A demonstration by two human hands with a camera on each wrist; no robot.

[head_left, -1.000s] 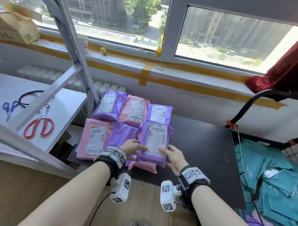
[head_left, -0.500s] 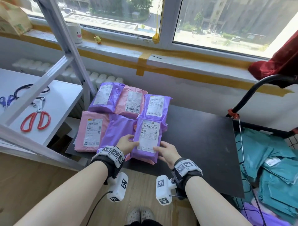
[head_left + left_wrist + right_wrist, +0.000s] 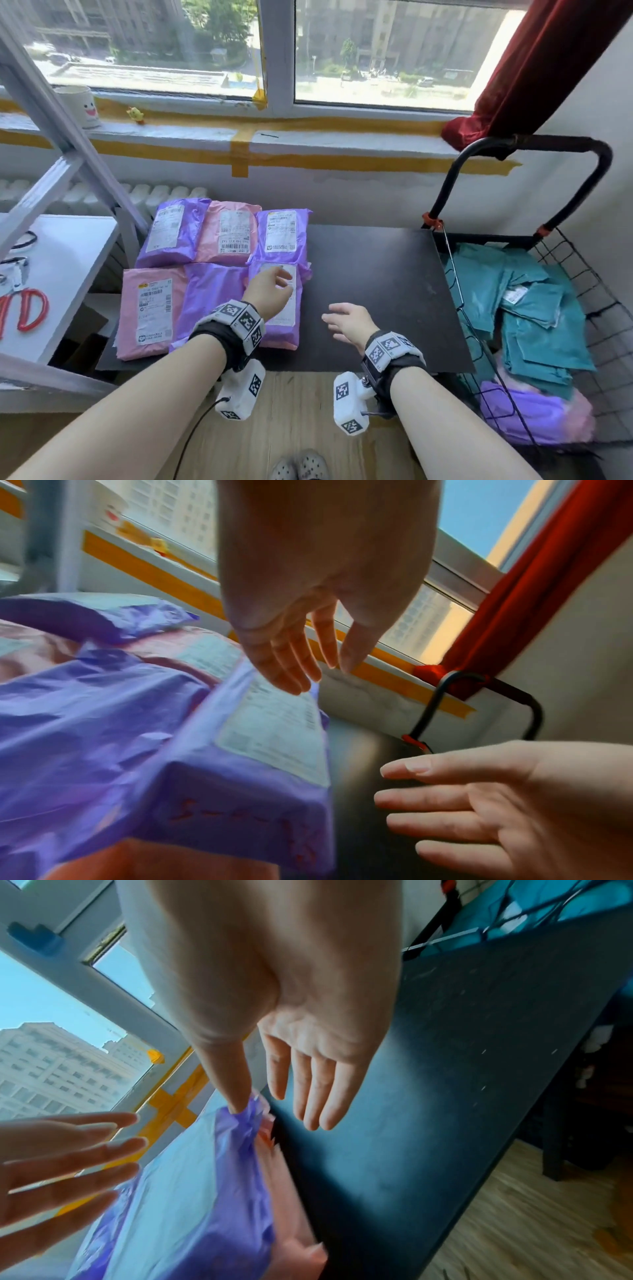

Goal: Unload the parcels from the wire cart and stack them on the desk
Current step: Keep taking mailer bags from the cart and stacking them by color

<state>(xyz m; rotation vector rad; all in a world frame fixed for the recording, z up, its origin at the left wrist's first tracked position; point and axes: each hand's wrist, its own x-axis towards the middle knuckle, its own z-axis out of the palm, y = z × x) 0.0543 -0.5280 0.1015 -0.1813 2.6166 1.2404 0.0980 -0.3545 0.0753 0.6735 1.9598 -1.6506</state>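
Head view: I see left grip spread over top purple parcel, right grip spread, empty; parcel overhangs pink one, may slide off tabletop if nudged.

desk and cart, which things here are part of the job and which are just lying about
Job: parcels on the desk; teal parcels in the cart; left hand and right hand, both empty.
Lying about: red scissors, cup, duck, curtain.

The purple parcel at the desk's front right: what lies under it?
A pink parcel lies under the purple parcel; its edge shows along the right side and front. How far it reaches beneath is covered, so more parcels there cannot be ruled out.
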